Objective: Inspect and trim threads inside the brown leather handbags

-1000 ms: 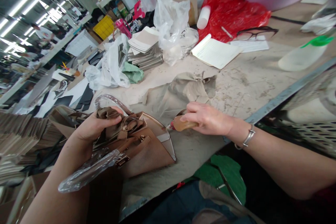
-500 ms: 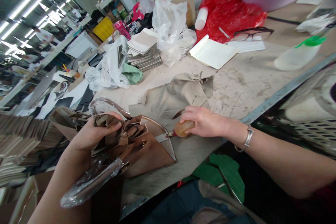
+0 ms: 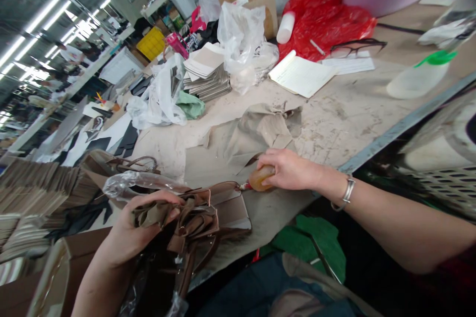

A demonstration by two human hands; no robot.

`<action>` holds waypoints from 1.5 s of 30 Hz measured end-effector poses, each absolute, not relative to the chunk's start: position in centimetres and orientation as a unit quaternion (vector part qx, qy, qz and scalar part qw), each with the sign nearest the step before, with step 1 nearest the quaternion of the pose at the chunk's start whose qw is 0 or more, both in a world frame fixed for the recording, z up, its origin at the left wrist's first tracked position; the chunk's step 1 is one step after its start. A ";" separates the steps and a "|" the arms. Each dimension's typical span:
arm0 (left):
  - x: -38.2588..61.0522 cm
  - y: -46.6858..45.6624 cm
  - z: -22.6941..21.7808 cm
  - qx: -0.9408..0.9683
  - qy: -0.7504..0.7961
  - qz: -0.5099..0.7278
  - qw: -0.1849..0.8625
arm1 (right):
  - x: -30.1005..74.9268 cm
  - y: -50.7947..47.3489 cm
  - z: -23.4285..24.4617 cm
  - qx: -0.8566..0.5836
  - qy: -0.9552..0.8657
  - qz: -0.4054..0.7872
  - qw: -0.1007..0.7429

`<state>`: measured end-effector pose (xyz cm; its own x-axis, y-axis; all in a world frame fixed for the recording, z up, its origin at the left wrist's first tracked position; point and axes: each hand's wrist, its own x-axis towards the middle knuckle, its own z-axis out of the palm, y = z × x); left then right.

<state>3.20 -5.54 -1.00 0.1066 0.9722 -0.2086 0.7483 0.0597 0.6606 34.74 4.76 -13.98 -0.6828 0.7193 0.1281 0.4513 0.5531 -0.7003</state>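
A brown handbag [image 3: 231, 210] lies tipped at the front of the table, its open end turned toward the right. My left hand [image 3: 139, 230] is closed around the bunched olive lining [image 3: 150, 214] beside the bag's mouth. In my right hand [image 3: 292, 171] is a small amber squeeze bottle [image 3: 261, 179], held on its side. The bottle's reddish nozzle points left and meets, or nearly meets, the bag's upper corner. One bag handle [image 3: 136, 183], wrapped in clear plastic, arches behind my left hand; another strap hangs toward my lap.
Crumpled tan cloth [image 3: 260, 124] lies behind the bag. Farther back are a notepad [image 3: 303, 75], eyeglasses [image 3: 359, 48], a red plastic bag [image 3: 323, 15] and stacked grey pieces [image 3: 208, 79]. A green-capped bottle [image 3: 418, 79] lies right, near the metal table edge [image 3: 405, 121]. Stacked panels [image 3: 37, 183] stand left.
The handbag has turned and tipped toward me, with its handles swinging round. My left hand has shifted lower and slightly right with the lining. My right hand and bottle have hardly moved.
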 end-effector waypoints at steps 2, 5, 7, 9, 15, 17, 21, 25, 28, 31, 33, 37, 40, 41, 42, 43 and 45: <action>3.6 -6.3 -1.1 0.670 0.644 0.170 0.328 | 34.8 4.7 -13.9 -0.325 -0.862 0.337 0.193; 4.1 -7.4 -1.2 0.673 0.645 0.174 0.317 | 34.8 4.6 -13.9 -0.313 -0.863 0.345 0.197; 4.3 -8.0 -1.2 0.672 0.647 0.178 0.313 | 34.8 4.6 -14.0 -0.328 -0.859 0.330 0.210; 4.5 -8.5 -1.3 0.674 0.648 0.172 0.312 | 34.9 4.7 -14.0 -0.346 -0.857 0.315 0.215; 5.0 -9.2 -1.0 0.673 0.657 0.147 0.307 | 34.9 4.3 -14.0 -0.331 -0.865 0.331 0.179; 5.2 -9.3 -0.8 0.673 0.659 0.149 0.301 | 34.9 4.2 -14.0 -0.328 -0.865 0.332 0.184; 5.5 -9.7 -1.0 0.681 0.653 0.153 0.294 | 35.0 4.4 -14.1 -0.357 -0.857 0.318 0.192; 5.6 -10.1 -1.3 0.683 0.649 0.162 0.293 | 35.2 4.4 -14.0 -0.353 -0.858 0.326 0.181; 5.5 -10.4 -1.4 0.677 0.655 0.159 0.295 | 35.1 4.3 -13.9 -0.362 -0.857 0.311 0.196; 5.5 -10.5 -1.4 0.675 0.661 0.149 0.293 | 35.1 4.2 -13.8 -0.358 -0.861 0.309 0.187; 5.6 -10.4 -1.4 0.671 0.663 0.150 0.296 | 35.1 4.2 -13.9 -0.355 -0.863 0.310 0.182; 6.0 -10.3 -1.2 0.663 0.666 0.162 0.300 | 35.1 4.2 -14.1 -0.367 -0.856 0.309 0.195; 6.1 -10.3 -1.3 0.654 0.671 0.164 0.308 | 35.2 4.1 -14.1 -0.347 -0.861 0.327 0.177; 6.1 -10.4 -1.3 0.651 0.673 0.165 0.311 | 35.3 4.0 -14.1 -0.338 -0.865 0.331 0.168; 6.1 -10.4 -1.3 0.648 0.673 0.168 0.314 | 35.3 4.0 -14.0 -0.332 -0.868 0.330 0.164; 6.1 -10.4 -1.3 0.647 0.673 0.171 0.315 | 35.3 3.9 -14.0 -0.330 -0.871 0.326 0.165; 6.2 -10.4 -1.2 0.646 0.672 0.177 0.315 | 35.4 3.7 -13.9 -0.332 -0.873 0.311 0.180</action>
<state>6.25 -10.43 -1.25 0.0337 0.9803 -0.1945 0.7575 0.1019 0.6448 35.39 3.74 -13.91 -0.7156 0.6902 0.1072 0.4671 0.5870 -0.6613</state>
